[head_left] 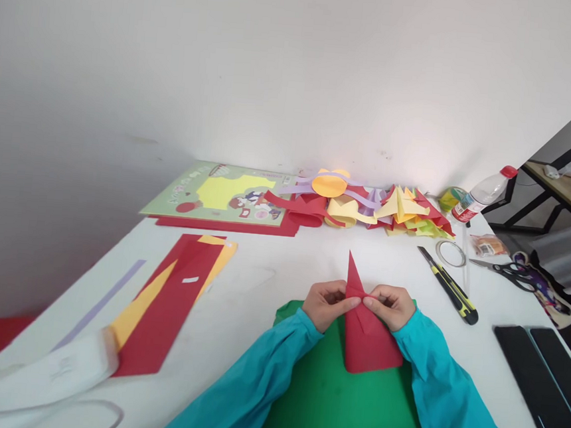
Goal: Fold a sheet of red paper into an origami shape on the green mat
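Head view: both hands pinch a folded red paper cone over a green sheet.
Left hand [326,302] and right hand [391,305] fingers pinch the red paper cone [363,327] at mid-height, tips nearly meeting. The cone lies on the green sheet [320,390]. A utility knife [449,286] lies right of the fingers on the counter [259,291].

White table [282,254] fills lower frame. Green paper sheet [329,404] bottom centre; red and yellow paper sheets [173,297] left; folded coloured paper crafts [366,208] upper centre; yellow-black utility knife [449,287], tape ring [451,253], black scissors [508,271], clear plastic bottle [482,191] right; two black phones [541,379] lower right.
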`<action>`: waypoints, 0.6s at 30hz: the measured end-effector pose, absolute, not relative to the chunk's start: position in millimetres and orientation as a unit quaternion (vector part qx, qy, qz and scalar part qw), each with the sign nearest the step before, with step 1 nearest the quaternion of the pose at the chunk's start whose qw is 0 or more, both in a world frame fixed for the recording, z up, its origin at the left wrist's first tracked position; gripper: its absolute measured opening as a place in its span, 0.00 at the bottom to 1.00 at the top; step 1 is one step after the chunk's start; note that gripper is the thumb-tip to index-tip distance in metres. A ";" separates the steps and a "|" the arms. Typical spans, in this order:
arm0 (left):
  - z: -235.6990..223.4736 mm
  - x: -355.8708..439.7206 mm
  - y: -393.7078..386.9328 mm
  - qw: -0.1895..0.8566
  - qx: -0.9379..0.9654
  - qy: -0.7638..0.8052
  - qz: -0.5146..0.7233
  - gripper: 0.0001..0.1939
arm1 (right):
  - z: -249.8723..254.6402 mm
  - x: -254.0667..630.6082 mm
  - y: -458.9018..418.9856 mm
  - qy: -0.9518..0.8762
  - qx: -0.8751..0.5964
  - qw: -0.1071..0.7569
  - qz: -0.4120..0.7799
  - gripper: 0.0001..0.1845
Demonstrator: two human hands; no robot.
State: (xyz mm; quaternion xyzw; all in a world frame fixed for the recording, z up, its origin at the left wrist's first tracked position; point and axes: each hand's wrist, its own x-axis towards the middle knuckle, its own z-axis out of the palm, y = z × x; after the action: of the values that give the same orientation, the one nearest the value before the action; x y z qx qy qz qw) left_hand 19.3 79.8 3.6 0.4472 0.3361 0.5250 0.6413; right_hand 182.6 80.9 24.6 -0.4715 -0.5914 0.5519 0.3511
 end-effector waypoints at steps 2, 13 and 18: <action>3.9 19.9 80.0 0.637 0.446 0.349 0.523 0.11 | 25.2 182.6 80.8 -0.601 -0.472 0.349 0.542 0.21; 10.8 19.9 77.5 0.635 0.421 0.378 0.527 0.12 | 21.8 187.4 84.2 -0.654 -0.452 0.313 0.520 0.22; 4.7 16.3 82.4 0.612 0.411 0.412 0.536 0.14 | 18.5 188.6 85.7 -0.674 -0.430 0.280 0.532 0.21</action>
State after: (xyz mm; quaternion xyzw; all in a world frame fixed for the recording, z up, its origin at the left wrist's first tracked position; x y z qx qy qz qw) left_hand 16.3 82.4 4.7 0.4107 0.4121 0.5361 0.6117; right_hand 188.6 85.7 18.5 -0.4297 -0.6735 0.5321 0.2803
